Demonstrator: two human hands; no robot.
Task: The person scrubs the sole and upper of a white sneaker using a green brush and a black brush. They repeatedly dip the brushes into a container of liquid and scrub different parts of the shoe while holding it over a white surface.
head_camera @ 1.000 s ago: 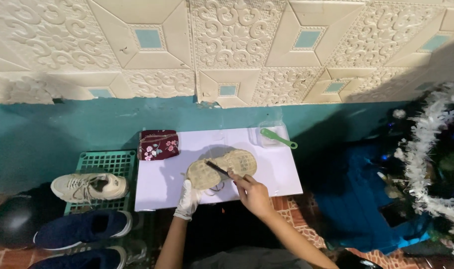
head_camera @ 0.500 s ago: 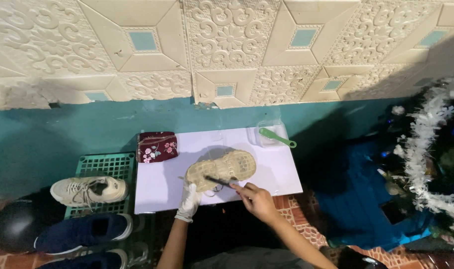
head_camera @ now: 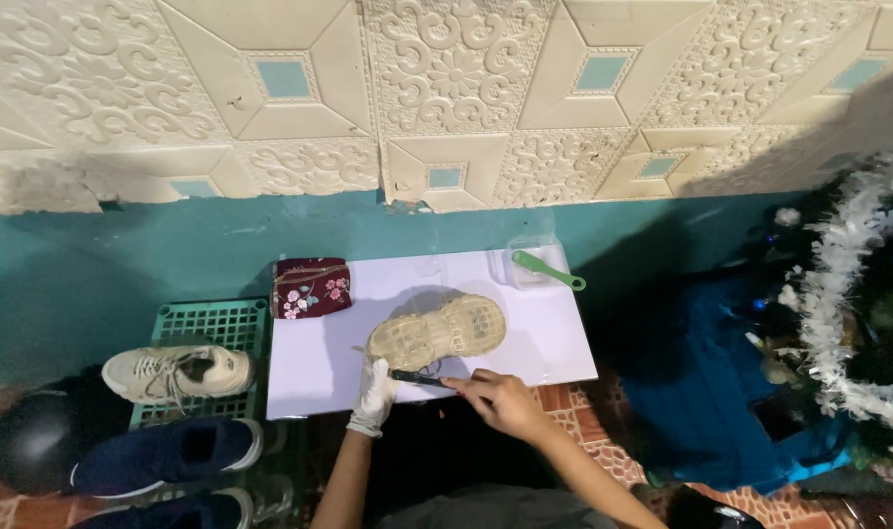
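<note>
On the white board (head_camera: 564, 343), a shoe (head_camera: 436, 331) lies sole-up, steadied at its heel end by the gloved left hand (head_camera: 374, 397) so the right hand (head_camera: 500, 402), gripping a dark tool (head_camera: 417, 377), can reach the sole's edge.

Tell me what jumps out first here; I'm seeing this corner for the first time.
A shoe lies sole up in the middle of a white board on the floor. The gloved left hand steadies its heel end while the bare right hand holds a dark thin tool at the sole's edge. Behind rises an embossed cream wall with small blue squares.
</note>
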